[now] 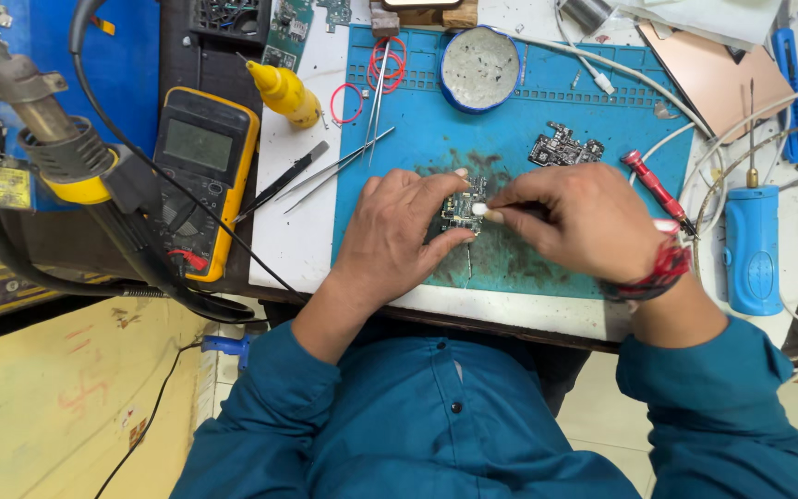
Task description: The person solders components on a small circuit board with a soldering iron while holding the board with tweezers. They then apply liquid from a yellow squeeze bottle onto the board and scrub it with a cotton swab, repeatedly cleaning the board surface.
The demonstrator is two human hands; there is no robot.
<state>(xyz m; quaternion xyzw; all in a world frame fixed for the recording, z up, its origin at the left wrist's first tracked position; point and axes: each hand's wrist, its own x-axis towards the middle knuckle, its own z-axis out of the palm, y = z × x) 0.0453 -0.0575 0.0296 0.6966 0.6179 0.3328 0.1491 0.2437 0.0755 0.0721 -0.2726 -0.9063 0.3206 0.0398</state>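
Left hand (399,231) pinches the light, fragile circuit board (462,211) by its edges; right hand (584,222) grips a white-tipped swab (484,212) against it.

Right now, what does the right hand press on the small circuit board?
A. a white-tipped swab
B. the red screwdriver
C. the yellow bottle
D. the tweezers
A: the right hand holds a white-tipped swab against the small circuit board, which the left hand steadies.

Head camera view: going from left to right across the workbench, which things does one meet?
Hot air gun → yellow multimeter → yellow bottle → left hand → small circuit board → right hand → red screwdriver → blue tool.
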